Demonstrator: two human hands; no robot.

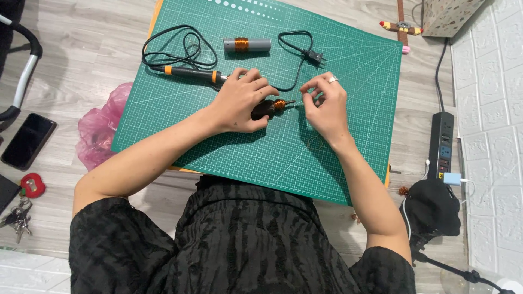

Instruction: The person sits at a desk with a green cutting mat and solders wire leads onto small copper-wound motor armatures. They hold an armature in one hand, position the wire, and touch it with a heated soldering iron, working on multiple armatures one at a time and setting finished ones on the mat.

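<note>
My left hand (242, 99) is closed around a small dark cylinder with a copper wire coil (271, 106) on its tip, held just above the green cutting mat (348, 125). My right hand (322, 103), with a ring on one finger, pinches thin copper wire right beside the coil's tip. A loose loop of that fine wire (314, 144) lies on the mat under my right wrist. A soldering iron (188, 72) with a black and orange handle lies just beyond my left hand, its black cord (180, 46) looped behind it.
A grey tube wrapped with copper wire (247, 44) and a black plug (315, 55) lie further up the mat. A pink plastic bag (101, 125), a phone (27, 140) and keys (22, 209) sit to the left. A power strip (441, 144) lies to the right.
</note>
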